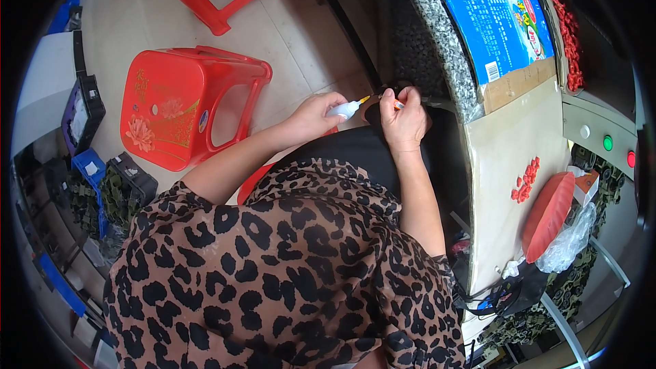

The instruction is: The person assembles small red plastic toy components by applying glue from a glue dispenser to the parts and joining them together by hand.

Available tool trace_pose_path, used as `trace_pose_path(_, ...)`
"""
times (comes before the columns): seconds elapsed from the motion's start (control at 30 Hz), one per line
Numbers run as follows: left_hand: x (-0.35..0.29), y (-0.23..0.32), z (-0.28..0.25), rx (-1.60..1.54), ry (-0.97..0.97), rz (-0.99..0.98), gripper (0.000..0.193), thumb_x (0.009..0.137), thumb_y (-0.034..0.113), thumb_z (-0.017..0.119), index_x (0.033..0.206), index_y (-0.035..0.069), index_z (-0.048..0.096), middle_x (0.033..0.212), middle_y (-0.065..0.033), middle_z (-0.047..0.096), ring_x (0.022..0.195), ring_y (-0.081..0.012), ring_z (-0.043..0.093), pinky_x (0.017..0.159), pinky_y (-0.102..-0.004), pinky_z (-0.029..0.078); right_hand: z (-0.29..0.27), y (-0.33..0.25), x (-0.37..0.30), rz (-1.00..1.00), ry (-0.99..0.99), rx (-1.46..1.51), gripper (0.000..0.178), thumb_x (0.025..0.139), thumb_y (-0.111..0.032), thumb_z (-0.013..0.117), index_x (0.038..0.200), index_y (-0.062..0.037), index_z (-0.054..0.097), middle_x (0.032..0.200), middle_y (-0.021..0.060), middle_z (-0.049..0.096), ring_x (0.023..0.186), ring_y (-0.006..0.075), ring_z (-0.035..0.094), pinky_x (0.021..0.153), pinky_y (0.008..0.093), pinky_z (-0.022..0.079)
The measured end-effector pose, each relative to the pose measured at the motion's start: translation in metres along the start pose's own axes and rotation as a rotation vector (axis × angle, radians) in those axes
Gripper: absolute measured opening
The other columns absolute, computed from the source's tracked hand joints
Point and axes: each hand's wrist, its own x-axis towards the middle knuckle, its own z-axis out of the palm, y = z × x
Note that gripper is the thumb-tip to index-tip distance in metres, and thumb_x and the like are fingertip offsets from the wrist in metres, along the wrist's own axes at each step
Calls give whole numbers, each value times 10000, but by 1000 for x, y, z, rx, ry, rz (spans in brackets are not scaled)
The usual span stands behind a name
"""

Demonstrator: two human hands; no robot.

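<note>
Over a black-clad lap [355,153], left hand [316,116] around a white bottle [343,110] — right hand [406,123] pinching a small orange piece [398,104]

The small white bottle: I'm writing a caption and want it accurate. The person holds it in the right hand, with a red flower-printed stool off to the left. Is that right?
Not quite: the head view shows the white bottle in the left hand, not the right hand. The red flower-printed stool is indeed off to the left.
</note>
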Motion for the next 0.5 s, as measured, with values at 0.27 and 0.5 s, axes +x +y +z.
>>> trace_pose_path(0.27, -2, 6, -1, -37, -9, -14, 223, 746, 78, 570, 944, -4, 510, 822, -100, 573, 737, -159, 533, 670, -281, 427, 1, 1, 0, 1, -22, -36, 317, 735, -385, 521, 751, -75, 456, 606, 129, 549, 575, 322, 551, 527, 402, 433)
trace_pose_path(0.5, -1, 2, -1, -33, -3, -7, 224, 745, 75, 570, 944, -7, 508, 824, -99, 571, 739, -155, 529, 674, -282, 428, -1, -5, -1, -36, -16, -75, 296, 758, -354, 507, 751, -65, 445, 592, 156, 532, 555, 335, 539, 523, 407, 431)
